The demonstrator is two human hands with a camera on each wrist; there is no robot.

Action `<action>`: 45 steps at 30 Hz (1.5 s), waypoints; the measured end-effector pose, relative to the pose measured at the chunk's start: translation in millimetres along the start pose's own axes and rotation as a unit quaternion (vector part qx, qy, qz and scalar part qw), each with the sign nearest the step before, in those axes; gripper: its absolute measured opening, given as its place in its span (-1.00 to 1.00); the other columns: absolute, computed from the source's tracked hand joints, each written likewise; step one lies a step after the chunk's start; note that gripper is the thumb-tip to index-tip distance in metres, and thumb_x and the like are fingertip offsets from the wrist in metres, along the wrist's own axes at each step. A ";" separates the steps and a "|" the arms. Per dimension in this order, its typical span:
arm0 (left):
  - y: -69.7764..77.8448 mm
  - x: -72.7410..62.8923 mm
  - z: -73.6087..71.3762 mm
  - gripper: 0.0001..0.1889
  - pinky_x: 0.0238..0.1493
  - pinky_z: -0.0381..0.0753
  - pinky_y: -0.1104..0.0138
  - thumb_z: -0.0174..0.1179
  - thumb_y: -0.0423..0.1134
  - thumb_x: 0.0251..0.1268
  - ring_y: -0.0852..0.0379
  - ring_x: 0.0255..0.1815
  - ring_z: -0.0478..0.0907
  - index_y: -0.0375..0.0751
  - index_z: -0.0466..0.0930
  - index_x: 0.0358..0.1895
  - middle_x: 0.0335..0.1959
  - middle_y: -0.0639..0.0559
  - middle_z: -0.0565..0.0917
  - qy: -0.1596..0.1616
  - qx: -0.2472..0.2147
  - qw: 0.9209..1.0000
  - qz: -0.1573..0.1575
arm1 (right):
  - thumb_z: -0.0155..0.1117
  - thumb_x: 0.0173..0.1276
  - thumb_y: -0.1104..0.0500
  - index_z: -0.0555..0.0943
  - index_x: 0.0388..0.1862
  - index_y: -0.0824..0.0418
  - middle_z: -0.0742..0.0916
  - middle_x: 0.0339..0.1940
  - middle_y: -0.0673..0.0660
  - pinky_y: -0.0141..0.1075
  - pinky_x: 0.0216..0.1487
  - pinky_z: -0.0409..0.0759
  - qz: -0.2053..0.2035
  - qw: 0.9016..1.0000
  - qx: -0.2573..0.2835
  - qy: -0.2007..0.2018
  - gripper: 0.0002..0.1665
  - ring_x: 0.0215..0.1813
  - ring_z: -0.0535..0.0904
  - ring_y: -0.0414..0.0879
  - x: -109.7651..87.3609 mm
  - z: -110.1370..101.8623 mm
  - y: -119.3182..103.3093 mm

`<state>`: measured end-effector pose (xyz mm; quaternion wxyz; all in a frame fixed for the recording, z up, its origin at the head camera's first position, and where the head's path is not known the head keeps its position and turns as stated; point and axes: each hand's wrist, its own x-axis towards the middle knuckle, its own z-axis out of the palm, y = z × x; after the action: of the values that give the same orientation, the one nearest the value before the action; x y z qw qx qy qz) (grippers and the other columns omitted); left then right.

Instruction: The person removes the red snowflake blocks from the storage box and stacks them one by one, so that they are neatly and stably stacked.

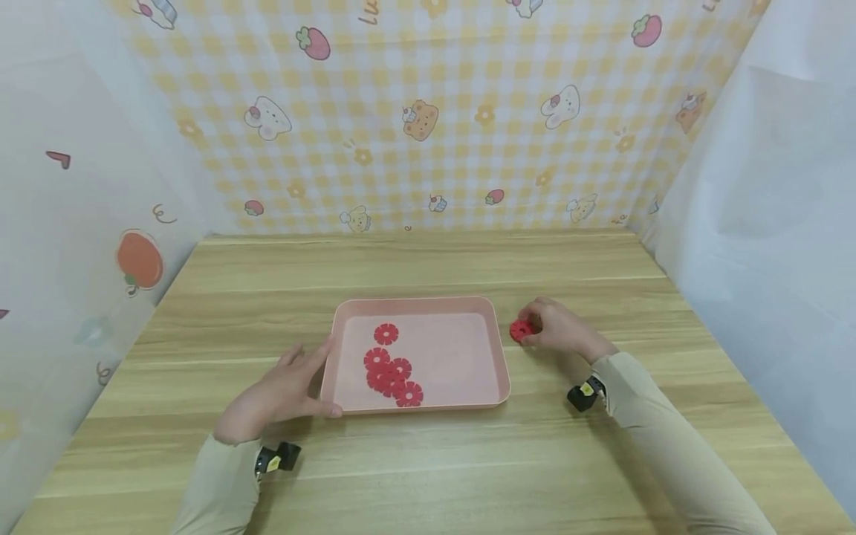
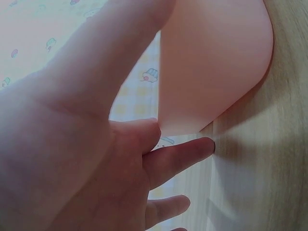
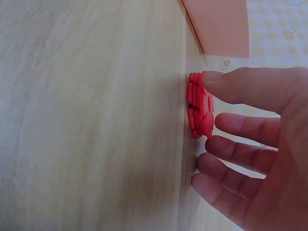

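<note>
Beige sleeves (image 1: 678, 442) enter from five and seven o'clock — the left hand (image 1: 284, 390), fingers loosely extended, touches one pink tray (image 1: 461, 360) at its nine o'clock side, seemingly steadying it. Just outside its three o'clock wall, on the desk (image 1: 428, 475), the right hand (image 1: 562, 328) grasps a red stack (image 3: 198, 103) of two or more discs, apparently keeping them together. Inside lie at least six notched discs (image 1: 386, 379) — overlaps hide the exact count.

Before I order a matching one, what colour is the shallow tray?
The shallow tray is pink, shown best in the head view.
</note>
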<state>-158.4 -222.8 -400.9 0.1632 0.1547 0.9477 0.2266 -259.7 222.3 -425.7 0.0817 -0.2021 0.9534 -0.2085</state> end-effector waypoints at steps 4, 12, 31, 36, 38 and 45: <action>1.3 -0.2 0.3 0.27 0.13 0.22 -0.43 0.47 0.22 -0.23 -0.60 0.38 -0.06 -0.27 -0.10 0.52 0.41 -0.37 0.25 -0.002 0.002 1.000 -0.006 | 0.49 0.05 0.19 0.58 -0.02 0.34 0.63 -0.20 0.18 -0.11 -0.09 0.59 -0.006 1.000 0.014 0.001 -0.49 -0.18 0.55 -0.02 0.8 -0.7 -0.4; -0.4 0.8 0.7 0.27 0.18 0.19 -0.42 0.46 0.22 -0.22 -0.59 0.39 -0.07 -0.27 -0.10 0.52 0.43 -0.35 0.22 -0.001 -0.003 1.000 -0.006 | 0.43 0.12 0.18 0.57 0.04 0.34 0.62 -0.17 0.21 -0.08 -0.10 0.58 -0.019 1.000 0.023 -0.004 -0.50 -0.17 0.57 0.01 3.1 -9.3 -5.0; 0.8 0.1 0.9 0.27 0.16 0.19 -0.43 0.46 0.23 -0.22 -0.60 0.38 -0.06 -0.27 -0.11 0.52 0.43 -0.35 0.21 0.001 -0.002 1.000 -0.007 | 0.32 0.20 0.20 0.65 -0.05 0.23 0.68 -0.23 0.08 -0.14 -0.12 0.57 -0.093 0.995 -0.004 -0.046 -0.68 -0.17 0.55 -0.02 24.1 -25.0 -49.4; 2.1 1.1 0.2 0.27 0.17 0.17 -0.44 0.45 0.24 -0.22 -0.60 0.39 -0.07 -0.26 -0.11 0.52 0.43 -0.36 0.21 -0.003 -0.003 1.000 -0.013 | 0.29 0.25 0.19 0.66 -0.09 0.19 0.67 -0.24 0.03 -0.19 -0.13 0.55 -0.106 0.993 -0.003 -0.060 -0.75 -0.18 0.53 -0.07 27.9 -25.3 -62.2; 2.1 1.4 0.4 0.27 0.17 0.17 -0.44 0.45 0.24 -0.22 -0.60 0.39 -0.07 -0.26 -0.11 0.52 0.43 -0.36 0.22 -0.003 -0.002 1.000 -0.013 | 0.28 0.26 0.19 0.66 -0.09 0.18 0.67 -0.25 0.01 -0.21 -0.14 0.54 -0.107 0.992 -0.005 -0.068 -0.76 -0.19 0.52 -0.08 29.3 -25.0 -67.5; 2.9 0.2 0.6 0.27 0.17 0.19 -0.43 0.46 0.22 -0.21 -0.61 0.38 -0.05 -0.28 -0.10 0.51 0.42 -0.37 0.22 -0.002 -0.002 1.000 -0.009 | 0.24 0.30 0.17 0.66 -0.08 0.16 0.64 -0.29 -0.01 -0.28 -0.18 0.51 -0.116 0.989 -0.016 -0.093 -0.77 -0.23 0.49 -0.10 36.3 -21.4 -87.4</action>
<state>-157.8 -220.1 -400.0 0.1673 0.1458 0.9482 0.2271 -266.9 142.2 -371.4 0.1421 -0.3313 0.9149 -0.1814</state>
